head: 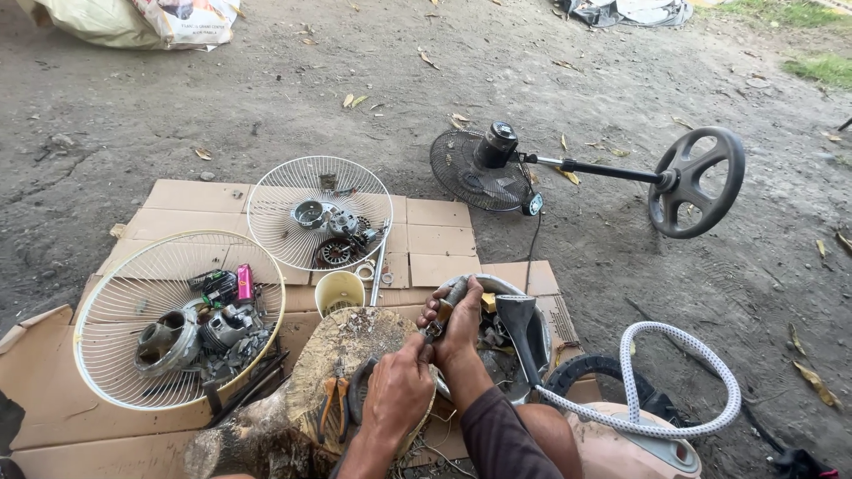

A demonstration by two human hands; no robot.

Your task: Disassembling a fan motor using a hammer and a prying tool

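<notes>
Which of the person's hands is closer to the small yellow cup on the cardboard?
The left. The left hand sits just below and right of the yellow cup; the right hand, gripping a tool, lies farther right.

Small metal part (435, 330) — gripped upright above wooden stump (355, 350).
</notes>
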